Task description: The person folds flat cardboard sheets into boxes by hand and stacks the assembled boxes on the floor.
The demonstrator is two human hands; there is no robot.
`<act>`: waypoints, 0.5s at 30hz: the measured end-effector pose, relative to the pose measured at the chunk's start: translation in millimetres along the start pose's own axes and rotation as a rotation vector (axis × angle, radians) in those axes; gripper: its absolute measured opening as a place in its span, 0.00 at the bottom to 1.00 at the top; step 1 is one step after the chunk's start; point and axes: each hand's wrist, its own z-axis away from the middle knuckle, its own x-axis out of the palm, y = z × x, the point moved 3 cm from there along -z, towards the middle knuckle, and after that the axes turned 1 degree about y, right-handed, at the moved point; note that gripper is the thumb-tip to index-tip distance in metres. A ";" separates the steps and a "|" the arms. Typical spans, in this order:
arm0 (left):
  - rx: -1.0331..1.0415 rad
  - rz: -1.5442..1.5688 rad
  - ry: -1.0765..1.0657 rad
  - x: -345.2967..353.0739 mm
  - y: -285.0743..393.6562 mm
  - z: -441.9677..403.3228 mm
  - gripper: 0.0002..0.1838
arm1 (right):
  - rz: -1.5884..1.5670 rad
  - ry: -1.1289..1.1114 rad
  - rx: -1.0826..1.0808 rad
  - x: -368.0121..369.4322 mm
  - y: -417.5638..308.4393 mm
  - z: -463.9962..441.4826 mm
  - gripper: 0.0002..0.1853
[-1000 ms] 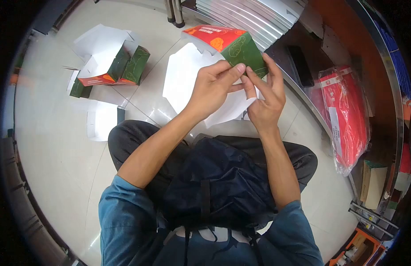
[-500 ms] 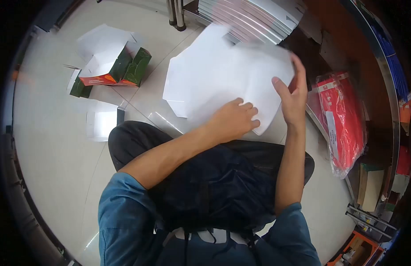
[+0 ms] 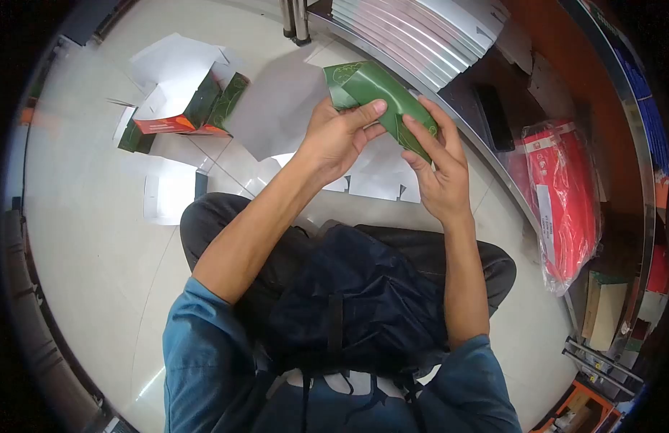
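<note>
A cardboard box blank [image 3: 381,83], green with pale line patterns on its folded-up part, is held above the floor in front of me. Its white inner side spreads out to the left, smeared by motion. My left hand [image 3: 340,141] grips the near left part, thumb on the green face. On the right end, my right hand [image 3: 444,167] has its fingers over the green panel and its thumb below. White card with small notches [image 3: 381,173] shows beneath my hands; whether it belongs to the same blank I cannot tell.
Folded open boxes [image 3: 177,108], white inside and green and red outside, stand on the floor at left, near a smaller white box [image 3: 170,198]. A stack of flat cardboard [image 3: 414,36] lies on the low shelf ahead. A red plastic-wrapped packet [image 3: 565,209] is at right.
The blank showed its white side spread flat; now part of it is folded up with green showing. My left hand has moved up and left and both hands grip the green part.
</note>
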 end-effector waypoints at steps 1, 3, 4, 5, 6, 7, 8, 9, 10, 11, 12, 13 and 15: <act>0.018 -0.009 -0.021 0.1 1.8 -0.7 0.12 | -0.018 0.013 -0.007 0.1 -0.6 0.3 0.28; 0.038 -0.018 -0.036 0.0 3.2 -0.9 0.11 | -0.026 -0.011 -0.040 0.3 -3.4 0.0 0.28; 0.041 -0.016 -0.032 0.2 2.5 -1.1 0.11 | -0.028 -0.022 -0.056 0.3 -4.4 0.0 0.28; 0.043 -0.014 -0.027 0.5 1.8 -1.1 0.11 | -0.011 -0.020 -0.049 1.1 -4.1 0.6 0.28; 0.034 -0.017 -0.016 0.5 1.0 -1.2 0.11 | 0.006 -0.017 -0.043 2.5 -3.4 1.3 0.28; 0.024 -0.021 -0.005 0.7 0.2 -1.4 0.11 | 0.023 -0.014 -0.036 2.9 -2.9 1.8 0.28; 0.014 -0.025 0.006 0.7 -0.6 -1.4 0.11 | 0.033 -0.041 -0.041 2.2 -4.3 1.8 0.29; 0.024 -0.052 -0.009 0.3 -1.2 -1.5 0.12 | 0.043 -0.066 -0.047 0.2 -6.9 1.6 0.30; 0.034 -0.080 -0.025 -1.2 -1.7 -1.6 0.12 | 0.052 -0.091 -0.053 -1.7 -8.6 1.2 0.30; 0.045 -0.108 -0.041 -1.7 -1.7 -1.8 0.13 | -0.046 -0.099 0.000 -6.2 -6.2 0.4 0.30; 0.057 -0.225 -0.061 0.2 -2.5 -0.7 0.13 | -0.142 -0.107 0.054 -12.7 -2.6 -0.3 0.30; 0.068 -0.339 -0.083 3.6 -4.7 1.4 0.14 | -0.237 -0.115 0.108 -16.7 0.0 -0.8 0.30; 0.083 -0.468 -0.145 10.6 -8.8 5.2 0.16 | -0.300 0.097 0.279 -6.4 3.9 -0.5 0.28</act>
